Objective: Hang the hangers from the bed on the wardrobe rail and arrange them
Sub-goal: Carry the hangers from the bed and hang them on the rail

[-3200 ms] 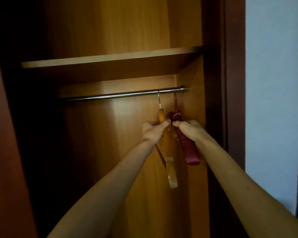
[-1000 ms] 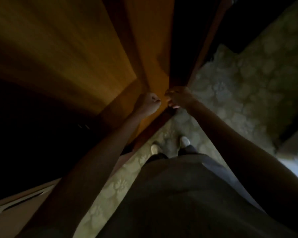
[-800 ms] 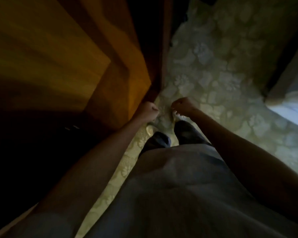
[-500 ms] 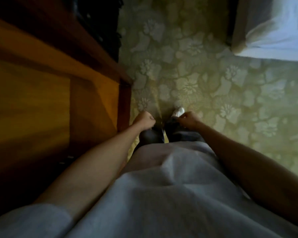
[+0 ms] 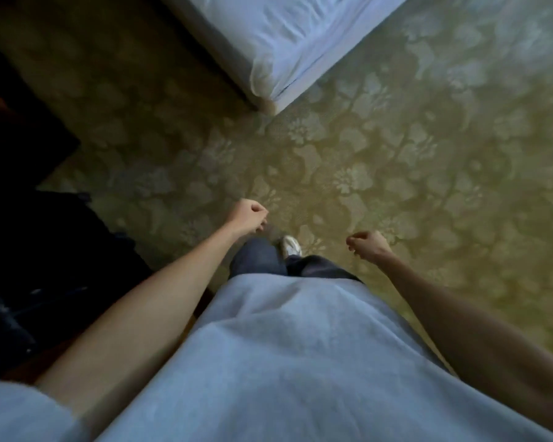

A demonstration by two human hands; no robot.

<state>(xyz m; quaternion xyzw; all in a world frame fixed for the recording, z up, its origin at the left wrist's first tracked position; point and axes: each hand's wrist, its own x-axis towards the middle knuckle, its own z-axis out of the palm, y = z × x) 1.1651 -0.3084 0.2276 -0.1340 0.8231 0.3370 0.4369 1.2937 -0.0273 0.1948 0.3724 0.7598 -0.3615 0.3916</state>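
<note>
Both of your hands are hanging in front of you with nothing in them: your left hand [image 5: 248,215] is curling loosely, thumb against the fingers, and your right hand [image 5: 367,245] is doing the same, well apart from it. No hangers are showing anywhere in this view, and only one corner of the bed [image 5: 268,36] is reaching into the top of the picture, its white sheet [image 5: 288,30] wrinkling over the edge while the rest is being cut off by the frame. Everything along the left side is sinking into dark shadow [image 5: 39,250], too dim for you to make anything out. Your grey shirt [image 5: 300,362] is filling the bottom of the view and hiding most of your dark trousers [image 5: 259,260]; one pale shoe [image 5: 290,245] is peeking out beyond them. Between you and the bed corner, patterned carpet [image 5: 396,173] is lying open, and it is spreading wide to your right. Its floral design is looking blurred and yellowish-green in the low light.
</note>
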